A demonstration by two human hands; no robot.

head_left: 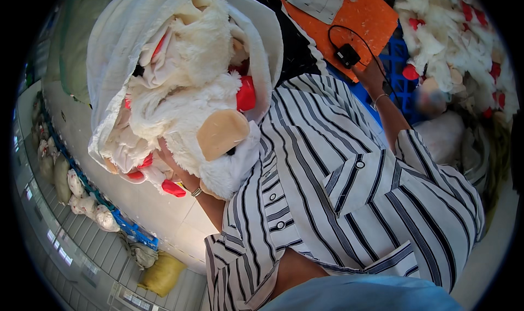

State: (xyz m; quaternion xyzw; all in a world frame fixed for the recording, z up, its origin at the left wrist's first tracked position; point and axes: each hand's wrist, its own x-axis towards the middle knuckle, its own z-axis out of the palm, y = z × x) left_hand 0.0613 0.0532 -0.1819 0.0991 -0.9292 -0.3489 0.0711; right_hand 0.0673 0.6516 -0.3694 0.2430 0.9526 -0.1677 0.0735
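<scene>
A large white cloth sack (pixel 106 65) gapes on my left, packed with fluffy cream plush skins (pixel 191 76) that have red and beige patches. My left hand (pixel 173 161) reaches in among the skins at the sack's near side; they cover its fingers, so its grip is hidden. Over on the right, my right hand (pixel 371 75) is at the near edge of an orange board (pixel 376 16). One finger stretches toward a small black box (pixel 346 55) with a thin black cable and appears to touch it.
Blue plastic crates (pixel 401 65) stand beside the board, with a heap of white and red plush pieces (pixel 436 33) beyond. A pale piece of fabric (pixel 319 0) lies on the board. Farther left, a yellow sack (pixel 164 273) and several stuffed bags (pixel 82 202) line the floor.
</scene>
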